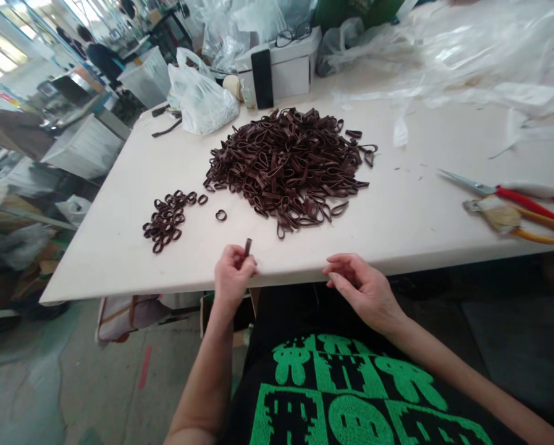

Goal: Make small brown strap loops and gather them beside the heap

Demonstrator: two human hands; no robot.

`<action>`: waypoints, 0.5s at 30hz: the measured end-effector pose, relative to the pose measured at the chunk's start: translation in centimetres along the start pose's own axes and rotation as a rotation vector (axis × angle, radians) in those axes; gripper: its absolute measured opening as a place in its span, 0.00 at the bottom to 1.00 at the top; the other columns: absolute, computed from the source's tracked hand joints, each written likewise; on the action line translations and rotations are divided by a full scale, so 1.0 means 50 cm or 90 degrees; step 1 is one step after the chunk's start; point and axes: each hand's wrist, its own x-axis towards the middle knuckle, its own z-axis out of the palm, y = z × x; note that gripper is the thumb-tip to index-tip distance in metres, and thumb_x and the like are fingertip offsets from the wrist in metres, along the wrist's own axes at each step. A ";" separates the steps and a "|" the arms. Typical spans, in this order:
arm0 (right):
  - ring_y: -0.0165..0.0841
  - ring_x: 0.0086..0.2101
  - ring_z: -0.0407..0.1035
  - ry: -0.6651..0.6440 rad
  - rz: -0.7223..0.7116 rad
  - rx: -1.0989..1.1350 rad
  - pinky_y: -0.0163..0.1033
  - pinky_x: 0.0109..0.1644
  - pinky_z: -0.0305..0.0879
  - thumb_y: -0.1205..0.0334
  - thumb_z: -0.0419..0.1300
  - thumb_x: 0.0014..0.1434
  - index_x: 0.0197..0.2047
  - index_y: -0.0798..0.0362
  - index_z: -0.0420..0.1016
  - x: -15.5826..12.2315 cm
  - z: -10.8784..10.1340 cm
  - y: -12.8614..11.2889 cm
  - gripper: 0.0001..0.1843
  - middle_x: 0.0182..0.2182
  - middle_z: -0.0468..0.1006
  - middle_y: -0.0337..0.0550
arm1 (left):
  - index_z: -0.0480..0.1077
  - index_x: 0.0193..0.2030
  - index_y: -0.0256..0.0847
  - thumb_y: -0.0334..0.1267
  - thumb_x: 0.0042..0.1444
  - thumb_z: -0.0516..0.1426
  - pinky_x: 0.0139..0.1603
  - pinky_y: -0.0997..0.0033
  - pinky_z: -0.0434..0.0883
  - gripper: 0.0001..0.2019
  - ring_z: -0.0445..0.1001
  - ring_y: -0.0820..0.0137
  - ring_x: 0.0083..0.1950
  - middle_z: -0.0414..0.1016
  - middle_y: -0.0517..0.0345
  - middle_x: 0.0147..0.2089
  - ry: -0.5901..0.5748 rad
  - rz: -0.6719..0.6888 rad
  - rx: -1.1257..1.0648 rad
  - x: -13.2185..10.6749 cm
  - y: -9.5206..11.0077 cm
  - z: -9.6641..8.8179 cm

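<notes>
My left hand is closed at the table's front edge, pinching a small dark brown strap loop that sticks up past the fingertips. To its right, my right hand hovers at the same edge with fingers loosely curved and apart, and I see nothing in it. Beyond both hands lies a big heap of flat brown strap loops. A smaller cluster of round brown rings sits to the left. One single ring rests between the cluster and the heap.
Scissors with red handles and a yellow-handled tool lie at the right on the white table. Behind the heap stand a filled plastic bag, a black phone and a white box. Clear plastic sheeting covers the back right.
</notes>
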 end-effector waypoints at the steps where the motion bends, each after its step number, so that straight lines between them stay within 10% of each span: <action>1: 0.31 0.30 0.76 0.010 -0.004 -0.018 0.39 0.38 0.75 0.57 0.57 0.61 0.47 0.52 0.70 0.000 -0.007 0.004 0.12 0.36 0.81 0.45 | 0.59 0.35 0.43 0.39 0.49 0.57 0.26 0.76 0.69 0.10 0.74 0.74 0.23 0.71 0.67 0.25 0.059 0.005 0.049 0.029 -0.007 -0.033; 7: 0.34 0.29 0.77 0.025 -0.036 -0.121 0.40 0.39 0.75 0.56 0.56 0.62 0.44 0.52 0.73 -0.002 -0.023 0.021 0.11 0.33 0.82 0.44 | 0.65 0.48 0.42 0.38 0.51 0.59 0.34 0.72 0.70 0.16 0.74 0.73 0.28 0.74 0.65 0.32 0.274 0.048 0.377 0.129 -0.009 -0.125; 15: 0.35 0.33 0.76 -0.016 -0.107 -0.205 0.40 0.42 0.73 0.61 0.55 0.63 0.42 0.50 0.74 -0.012 -0.021 0.021 0.08 0.35 0.81 0.42 | 0.74 0.37 0.42 0.39 0.55 0.60 0.37 0.72 0.68 0.05 0.71 0.75 0.29 0.73 0.61 0.35 -0.088 0.245 0.373 0.082 0.052 0.066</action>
